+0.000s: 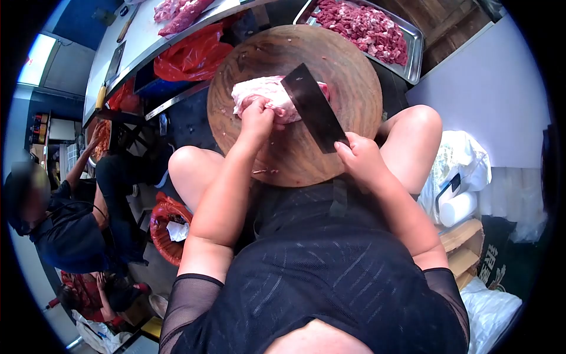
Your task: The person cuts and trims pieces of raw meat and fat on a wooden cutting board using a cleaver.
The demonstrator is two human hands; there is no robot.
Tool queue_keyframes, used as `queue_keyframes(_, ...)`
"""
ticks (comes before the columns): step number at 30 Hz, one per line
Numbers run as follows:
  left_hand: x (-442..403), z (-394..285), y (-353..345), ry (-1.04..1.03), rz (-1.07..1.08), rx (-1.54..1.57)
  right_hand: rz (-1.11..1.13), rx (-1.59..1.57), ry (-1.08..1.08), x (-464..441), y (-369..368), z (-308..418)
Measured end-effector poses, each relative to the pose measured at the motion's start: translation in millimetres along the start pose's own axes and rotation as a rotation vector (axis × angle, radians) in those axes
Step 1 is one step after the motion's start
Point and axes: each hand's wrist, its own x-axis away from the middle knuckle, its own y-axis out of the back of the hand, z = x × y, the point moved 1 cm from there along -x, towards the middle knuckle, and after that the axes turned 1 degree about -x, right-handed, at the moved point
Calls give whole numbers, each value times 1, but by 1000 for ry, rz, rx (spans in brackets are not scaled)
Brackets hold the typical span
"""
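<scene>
Upper centre | there, left hand (259, 118) pinched the fatty meat (257, 88) | right hand (358, 154) clenched a cleaver (315, 109), blade slanting over it | round wooden chopping block (250, 58) sat beneath

A slab of pale pink, fatty raw meat (250, 91) lies on a round, brown-grained wooden chopping block (354, 65) flecked with small scraps, while a white-topped table (141, 50) carries deep-pink raw meat (181, 19) and a yellow-handled metal blade (113, 66).
</scene>
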Motion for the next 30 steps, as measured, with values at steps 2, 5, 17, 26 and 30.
queue_keyframes(2,-5,8,0,11,56,-19,-1,18,-8,0,-1,-4)
queue_keyframes(5,6,-10,-2,-47,70,-102,28,59,4,-2,-2,-5)
queue_keyframes(17,21,-7,-5,-285,-106,-447,52,61,-19,14,15,11)
queue_keyframes(26,23,-7,-13,-339,11,-539,119,194,75,-4,0,5)
queue_keyframes(30,22,-16,-10,-324,53,-590,171,185,99,-29,-4,-1)
